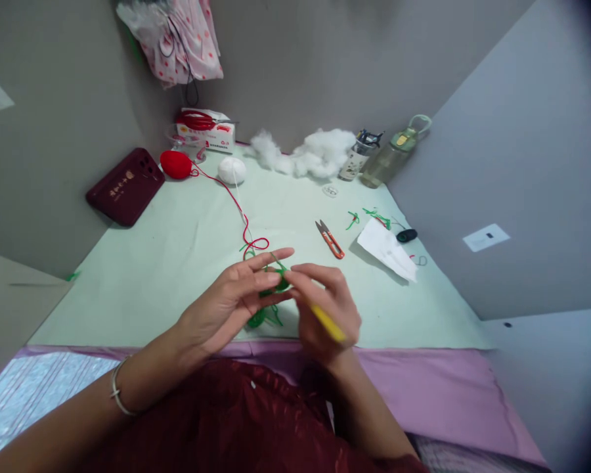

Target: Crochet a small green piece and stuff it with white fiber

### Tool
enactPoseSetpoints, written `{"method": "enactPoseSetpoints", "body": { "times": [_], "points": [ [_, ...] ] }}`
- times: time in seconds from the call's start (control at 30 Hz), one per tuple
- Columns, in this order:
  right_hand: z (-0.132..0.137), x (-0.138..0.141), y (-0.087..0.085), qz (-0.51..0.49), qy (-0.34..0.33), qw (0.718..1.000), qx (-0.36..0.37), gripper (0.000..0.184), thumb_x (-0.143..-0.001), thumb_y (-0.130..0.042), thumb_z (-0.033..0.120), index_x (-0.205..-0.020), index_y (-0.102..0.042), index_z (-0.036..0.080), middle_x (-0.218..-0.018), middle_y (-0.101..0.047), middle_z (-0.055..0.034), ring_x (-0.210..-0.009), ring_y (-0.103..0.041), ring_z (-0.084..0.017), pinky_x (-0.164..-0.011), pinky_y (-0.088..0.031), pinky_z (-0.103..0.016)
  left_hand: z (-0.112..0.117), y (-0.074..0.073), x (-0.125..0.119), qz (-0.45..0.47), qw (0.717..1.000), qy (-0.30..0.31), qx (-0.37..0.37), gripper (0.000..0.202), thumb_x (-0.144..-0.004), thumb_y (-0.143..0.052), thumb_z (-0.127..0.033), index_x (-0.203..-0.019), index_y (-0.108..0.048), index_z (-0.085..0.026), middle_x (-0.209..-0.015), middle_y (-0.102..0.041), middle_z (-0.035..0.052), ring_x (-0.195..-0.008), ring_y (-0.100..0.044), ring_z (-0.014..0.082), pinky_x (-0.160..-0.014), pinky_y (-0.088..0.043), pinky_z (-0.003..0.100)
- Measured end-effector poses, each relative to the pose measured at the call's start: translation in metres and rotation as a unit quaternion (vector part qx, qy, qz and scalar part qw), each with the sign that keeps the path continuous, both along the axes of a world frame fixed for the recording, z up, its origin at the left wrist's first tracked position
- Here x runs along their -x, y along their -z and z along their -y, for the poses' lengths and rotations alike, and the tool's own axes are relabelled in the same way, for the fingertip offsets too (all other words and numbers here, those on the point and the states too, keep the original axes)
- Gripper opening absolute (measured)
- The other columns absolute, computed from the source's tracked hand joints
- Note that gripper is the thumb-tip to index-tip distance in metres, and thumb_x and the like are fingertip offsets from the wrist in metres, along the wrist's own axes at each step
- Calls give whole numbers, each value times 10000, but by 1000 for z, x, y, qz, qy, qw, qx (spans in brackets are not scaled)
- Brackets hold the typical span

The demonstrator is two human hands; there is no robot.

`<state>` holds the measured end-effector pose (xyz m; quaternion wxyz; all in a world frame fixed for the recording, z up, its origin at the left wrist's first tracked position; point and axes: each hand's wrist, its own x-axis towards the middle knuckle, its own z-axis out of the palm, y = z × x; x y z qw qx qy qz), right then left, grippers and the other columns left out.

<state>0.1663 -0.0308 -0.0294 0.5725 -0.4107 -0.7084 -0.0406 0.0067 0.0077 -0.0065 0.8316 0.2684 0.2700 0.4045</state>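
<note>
My left hand (231, 295) pinches a small piece of green crochet work (282, 281) between thumb and fingers, with green yarn running up over the index finger. In my right hand (328, 309) is a crochet hook (329, 323) with a yellow handle, its tip end at the green piece. The two hands meet close together over the table's near edge. Below them lies more green yarn (257, 318), partly hidden by the left hand. A red strand (241, 213) curls on the cloth just beyond my fingers.
Orange thread snips (331, 240) and white paper (387, 249) lie to the right, near green scraps (377, 215). Farther back are a red yarn ball (176, 164), white yarn ball (232, 171), white stuffing (320, 152), pen cup (357, 157), bottle (389, 156) and a maroon case (127, 187).
</note>
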Motion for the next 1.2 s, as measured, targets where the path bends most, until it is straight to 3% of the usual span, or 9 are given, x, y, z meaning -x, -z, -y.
{"method": "enactPoseSetpoints", "body": {
  "times": [0.1, 0.17, 0.3, 0.4, 0.5, 0.6, 0.73, 0.9, 1.2],
  "points": [
    [-6, -3, -7, -197, -64, 975, 78, 220, -1027, -547, 175, -1043, -754, 247, -887, -737, -37, -743, -696, -163, -648, -595, -331, -2, 0, 2, 17, 1000, 7, -7, 382, -830, -796, -167, -1212, -790, -183, -891, -703, 25, -921, -668, 168, -1037, -541, 389],
    [-9, -4, -10, -247, -106, 955, 125, 209, -1031, -552, 210, -995, -756, 236, -886, -742, -35, -717, -689, -154, -617, -579, -316, -2, 1, 2, 4, 999, 12, -36, 392, -829, -805, -167, -1217, -793, -224, -945, -716, 18, -950, -671, 163, -1052, -527, 374],
    [-11, -2, -9, -211, -106, 961, 144, 192, -1014, -586, 186, -1020, -769, 243, -928, -778, -27, -758, -708, -148, -661, -599, -308, 0, 5, -2, -47, 995, -18, -81, 382, -824, -835, -187, -1199, -805, -253, -970, -721, 3, -945, -649, 133, -966, -516, 268],
    [-7, 0, -3, -100, -44, 990, 86, 236, -993, -616, 141, -1119, -765, 273, -977, -776, -37, -837, -728, -168, -710, -627, -329, 1, 5, -5, -44, 996, -48, -63, 402, -796, -868, -188, -1190, -810, -238, -841, -696, -20, -819, -625, 99, -858, -516, 211],
    [-5, 0, 0, 12, -6, 1000, 8, 325, -965, -649, 108, -1216, -748, 291, -1090, -774, -70, -962, -739, -202, -779, -642, -363, -1, 4, -5, -10, 1000, -10, -16, 348, -804, -851, -188, -1151, -821, -194, -934, -747, 34, -886, -665, 138, -858, -550, 239],
    [-7, -3, -3, -99, -32, 994, 30, 247, -993, -605, 126, -1122, -765, 263, -985, -775, -58, -860, -729, -184, -716, -622, -337, -4, 4, -1, 17, 1000, 14, 16, 236, -821, -805, -170, -1053, -842, -155, -972, -746, 70, -950, -679, 187, -961, -578, 348],
    [-11, -7, -10, -286, -104, 941, 152, 210, -1034, -564, 270, -962, -755, 220, -852, -731, -36, -637, -637, -130, -586, -555, -294, -6, 6, 2, -4, 1000, -7, -21, 290, -805, -819, -164, -1089, -836, -219, -915, -722, 20, -896, -664, 171, -1025, -540, 412],
    [-12, -6, -6, -262, -123, 933, 214, 168, -1000, -640, 328, -973, -771, 226, -896, -768, -35, -716, -665, -141, -646, -551, -297, -2, 9, 0, -114, 986, -37, -116, 329, -785, -868, -230, -1110, -843, -280, -948, -726, 16, -920, -626, 165, -910, -471, 292],
    [-14, -10, -7, -310, -160, 910, 224, 230, -1049, -536, 346, -954, -693, 206, -857, -767, -42, -658, -666, -133, -619, -552, -294, 1, 8, 4, -158, 972, -60, -162, 296, -817, -853, -272, -1111, -844, -311, -907, -642, 4, -850, -557, 147, -799, -438, 265]
  ]
}}
